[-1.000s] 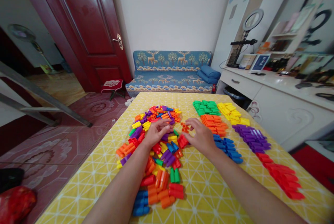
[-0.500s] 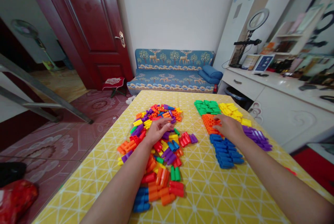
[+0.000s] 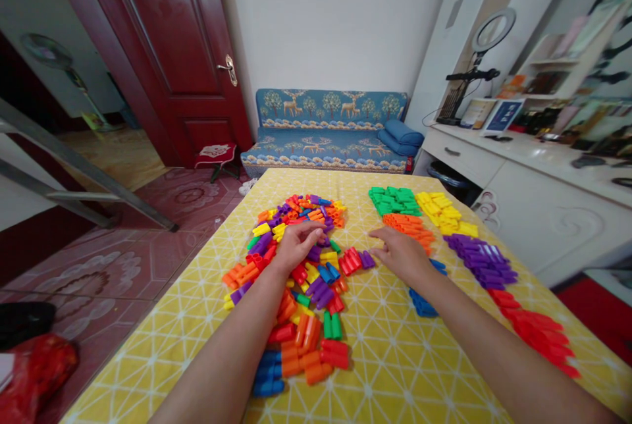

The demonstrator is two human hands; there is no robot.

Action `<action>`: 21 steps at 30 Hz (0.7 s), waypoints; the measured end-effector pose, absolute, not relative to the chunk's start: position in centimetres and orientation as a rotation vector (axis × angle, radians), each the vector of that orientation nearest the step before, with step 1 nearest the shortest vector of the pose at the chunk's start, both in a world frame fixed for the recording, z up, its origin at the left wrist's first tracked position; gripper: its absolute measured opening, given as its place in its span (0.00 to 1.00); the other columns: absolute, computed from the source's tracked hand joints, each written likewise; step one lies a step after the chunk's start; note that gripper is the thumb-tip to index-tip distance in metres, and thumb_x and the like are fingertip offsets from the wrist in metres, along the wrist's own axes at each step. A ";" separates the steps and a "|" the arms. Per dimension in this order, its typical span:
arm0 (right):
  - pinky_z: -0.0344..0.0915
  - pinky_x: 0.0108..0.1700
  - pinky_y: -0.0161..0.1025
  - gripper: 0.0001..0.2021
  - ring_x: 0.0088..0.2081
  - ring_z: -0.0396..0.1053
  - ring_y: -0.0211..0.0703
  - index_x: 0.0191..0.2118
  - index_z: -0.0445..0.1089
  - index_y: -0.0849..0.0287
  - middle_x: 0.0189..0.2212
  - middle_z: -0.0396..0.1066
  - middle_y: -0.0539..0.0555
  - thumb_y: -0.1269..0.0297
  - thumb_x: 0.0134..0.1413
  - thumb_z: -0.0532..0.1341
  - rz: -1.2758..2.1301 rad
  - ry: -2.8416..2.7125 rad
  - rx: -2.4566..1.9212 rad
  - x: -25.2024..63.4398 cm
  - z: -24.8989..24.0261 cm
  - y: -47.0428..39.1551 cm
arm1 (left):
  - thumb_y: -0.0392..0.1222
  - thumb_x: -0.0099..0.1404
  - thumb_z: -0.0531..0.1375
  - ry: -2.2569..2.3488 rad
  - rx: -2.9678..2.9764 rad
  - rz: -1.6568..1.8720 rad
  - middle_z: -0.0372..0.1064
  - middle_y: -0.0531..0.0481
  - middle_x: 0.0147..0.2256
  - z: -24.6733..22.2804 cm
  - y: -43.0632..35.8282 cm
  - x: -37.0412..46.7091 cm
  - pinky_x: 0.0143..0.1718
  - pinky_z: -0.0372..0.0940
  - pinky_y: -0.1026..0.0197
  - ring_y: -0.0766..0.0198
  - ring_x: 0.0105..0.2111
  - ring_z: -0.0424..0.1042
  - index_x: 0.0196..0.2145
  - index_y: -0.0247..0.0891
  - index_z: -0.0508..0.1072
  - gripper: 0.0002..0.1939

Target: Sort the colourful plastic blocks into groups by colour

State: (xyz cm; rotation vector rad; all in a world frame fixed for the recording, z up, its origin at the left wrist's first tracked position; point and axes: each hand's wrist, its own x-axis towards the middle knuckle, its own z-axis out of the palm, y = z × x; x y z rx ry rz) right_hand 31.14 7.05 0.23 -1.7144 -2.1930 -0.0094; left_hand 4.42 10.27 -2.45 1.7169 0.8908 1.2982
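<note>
My left hand [image 3: 296,245] is over a loose heap of mixed-colour plastic building blocks [image 3: 301,302], shaped like joined tubes. Its fingers are loosely bent, thumb a little apart, and nothing shows between them. To the right, my right hand [image 3: 402,254] hovers with thumb and fingers apart, holding nothing. Its fingertips are close to a purple block [image 3: 366,259] beside a red block [image 3: 350,261] at the heap's edge. Behind that hand lie orange blocks [image 3: 412,230]; blue blocks [image 3: 422,303] are partly hidden under the forearm.
Green blocks [image 3: 394,201], yellow blocks [image 3: 444,214], purple blocks [image 3: 478,259] and red blocks [image 3: 538,332] lie grouped by colour on the right of the yellow-patterned tablecloth [image 3: 380,371]. A blue sofa [image 3: 326,141] stands beyond; a white dresser [image 3: 533,213] is at right.
My right hand has moved left, from the orange blocks towards the purple block by the heap. My left hand has barely moved. More of the red group now shows.
</note>
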 end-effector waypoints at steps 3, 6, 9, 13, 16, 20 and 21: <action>0.63 0.36 0.38 0.26 0.42 0.73 0.49 0.55 0.68 0.52 0.48 0.71 0.57 0.52 0.49 0.66 0.058 -2.305 -1.683 28.4 -0.1 5.8 | 0.52 0.63 0.60 1.020 1.794 1.380 0.78 0.45 0.29 -2.3 10.3 4.3 0.36 0.70 0.59 0.58 0.30 0.76 0.36 0.33 0.78 0.18; 0.62 0.35 0.37 0.27 0.41 0.73 0.49 0.55 0.69 0.48 0.43 0.71 0.56 0.51 0.47 0.67 0.132 -2.328 -1.673 26.6 -0.6 5.3 | 0.51 0.64 0.59 1.085 1.832 1.395 0.78 0.46 0.29 -2.2 10.3 4.3 0.37 0.69 0.59 0.58 0.32 0.76 0.34 0.34 0.79 0.17; 0.63 0.37 0.36 0.22 0.39 0.72 0.46 0.50 0.71 0.49 0.40 0.72 0.54 0.56 0.46 0.67 0.199 -2.224 -1.629 25.3 -1.4 5.4 | 0.51 0.64 0.59 1.089 1.896 1.331 0.79 0.45 0.32 -2.1 10.2 4.3 0.41 0.69 0.58 0.56 0.35 0.76 0.34 0.35 0.79 0.17; 0.66 0.40 0.39 0.18 0.40 0.72 0.46 0.44 0.72 0.55 0.38 0.73 0.54 0.63 0.42 0.66 0.475 -1.828 -1.575 23.4 -2.5 6.0 | 0.51 0.64 0.59 1.101 1.967 1.228 0.79 0.45 0.36 -2.1 10.4 4.2 0.42 0.68 0.57 0.55 0.38 0.76 0.38 0.36 0.80 0.17; 0.68 0.32 0.38 0.20 0.34 0.72 0.44 0.45 0.68 0.57 0.35 0.73 0.53 0.56 0.45 0.64 0.921 -1.376 -1.431 22.2 -3.2 6.4 | 0.52 0.65 0.57 1.113 1.972 1.214 0.79 0.44 0.38 -2.4 10.6 4.0 0.43 0.68 0.56 0.54 0.39 0.76 0.41 0.37 0.80 0.18; 0.70 0.30 0.37 0.27 0.35 0.73 0.45 0.50 0.64 0.56 0.41 0.73 0.54 0.49 0.45 0.65 1.220 -1.061 -1.135 21.1 -3.8 6.2 | 0.52 0.62 0.61 1.042 2.001 1.171 0.78 0.44 0.39 -2.7 10.6 4.0 0.44 0.68 0.56 0.54 0.40 0.75 0.42 0.38 0.79 0.17; 0.72 0.33 0.38 0.27 0.38 0.73 0.45 0.51 0.64 0.56 0.43 0.72 0.55 0.50 0.45 0.65 1.228 -1.067 -1.075 20.9 -3.9 6.1 | 0.51 0.60 0.63 1.019 2.014 1.152 0.78 0.44 0.39 -2.7 10.6 4.0 0.44 0.68 0.56 0.54 0.40 0.75 0.44 0.38 0.78 0.18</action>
